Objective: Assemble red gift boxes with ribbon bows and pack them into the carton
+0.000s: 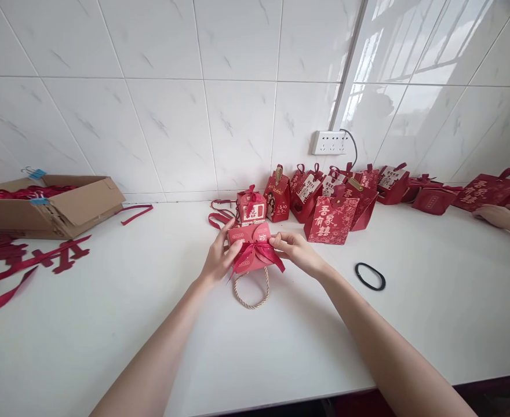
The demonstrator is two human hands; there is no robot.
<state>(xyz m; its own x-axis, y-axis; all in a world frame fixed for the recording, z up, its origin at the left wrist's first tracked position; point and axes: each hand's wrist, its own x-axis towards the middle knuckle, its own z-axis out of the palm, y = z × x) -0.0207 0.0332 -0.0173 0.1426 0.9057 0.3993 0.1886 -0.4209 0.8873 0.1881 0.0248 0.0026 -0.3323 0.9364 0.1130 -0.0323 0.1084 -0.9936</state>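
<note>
A red gift box (252,263) with a red ribbon bow (257,248) across its front is held up over the white table. My left hand (220,255) grips its left side, thumb on the front near the bow. At the right side, my right hand (292,249) pinches the bow's ribbon near the box edge. A twisted cord handle (252,304) hangs below the box. Just behind stands a small box with a ribbon on top (252,208), beside loose ribbon (218,219).
Several red gift boxes (332,220) line the wall at right. A person's hand (496,216) rests at the far right. A cardboard box (85,200) of ribbons and ribbon strips (7,295) lie left. A black loop (370,277) lies right; a power strip (332,143) is on the wall.
</note>
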